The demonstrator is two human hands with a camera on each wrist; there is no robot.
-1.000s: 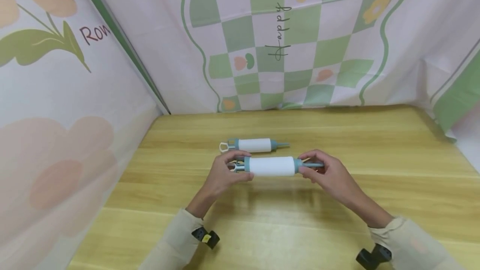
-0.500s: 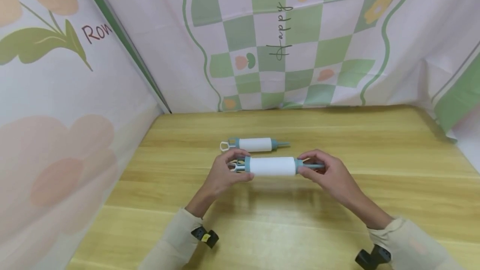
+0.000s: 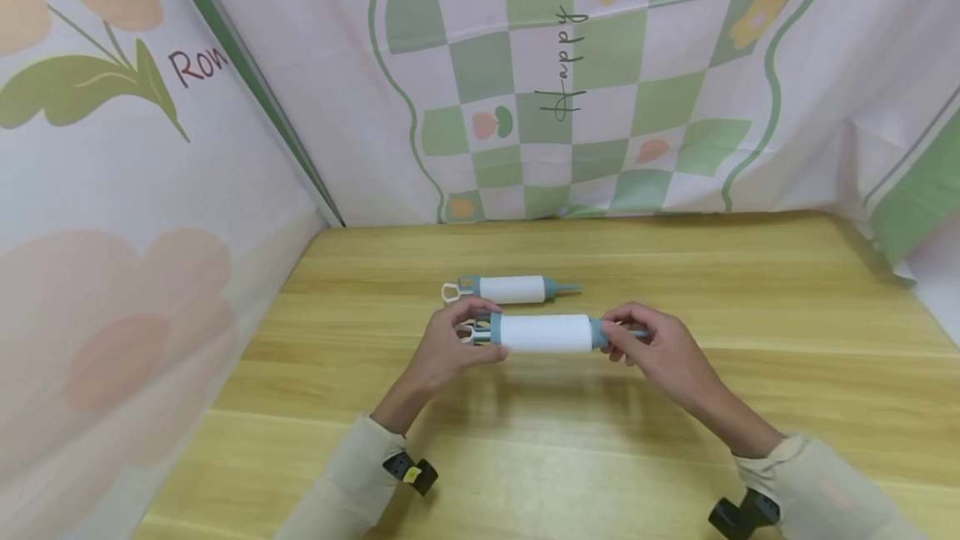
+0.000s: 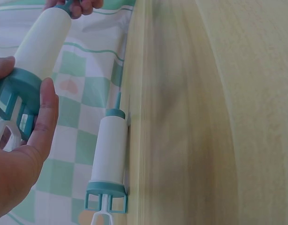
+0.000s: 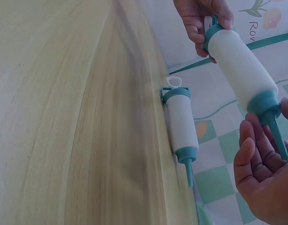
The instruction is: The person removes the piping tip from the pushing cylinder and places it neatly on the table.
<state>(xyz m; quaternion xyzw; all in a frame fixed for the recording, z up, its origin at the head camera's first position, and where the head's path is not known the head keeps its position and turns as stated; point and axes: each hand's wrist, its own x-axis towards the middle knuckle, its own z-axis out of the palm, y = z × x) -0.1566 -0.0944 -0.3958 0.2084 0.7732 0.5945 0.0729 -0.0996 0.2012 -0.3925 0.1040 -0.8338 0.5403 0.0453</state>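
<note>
White tube (image 3: pixel 545 333) sits level between the fingers (image 3: pixel 476 306): left hand (image 3: pixel 446 348) curled round its teal collar (image 3: pixel 495 329), right hand (image 3: pixel 663 348) pinching the nozzle end (image 5: pixel 264 104), probably for steadiness; second tube (image 3: pixel 512 289) lies on the counter (image 3: pixel 547 457) beyond them.

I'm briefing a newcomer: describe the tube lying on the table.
On the wooden table, look toward the checkered curtain. The lying tube is white with teal ends and a thin nozzle; unlike its lookalike, held by the left hand and right hand, it rests on the table.
</note>
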